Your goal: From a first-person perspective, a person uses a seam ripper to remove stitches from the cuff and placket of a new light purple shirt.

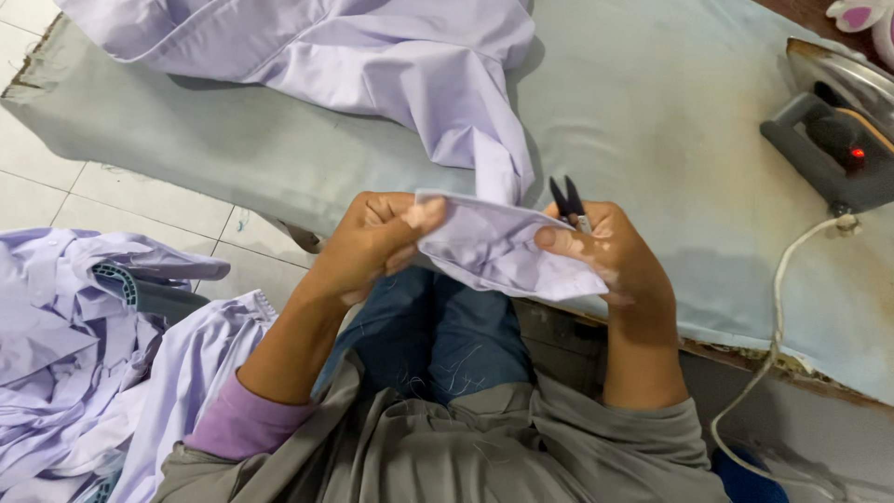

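Note:
A pale lilac shirt (372, 56) lies spread over the padded ironing table (652, 121), and one part of it hangs down over the front edge into my hands. My left hand (372, 244) pinches the left end of that hanging piece between thumb and fingers. My right hand (610, 256) grips its right end and also holds small black thread snips (567, 199), whose blades point up above my fingers. Both hands are just in front of the table edge, above my lap in blue jeans.
An electric iron (833, 126) with a red light on stands at the table's right end, its white cord (778, 326) dropping over the edge. A heap of lilac garments (84, 354) lies on the tiled floor at left.

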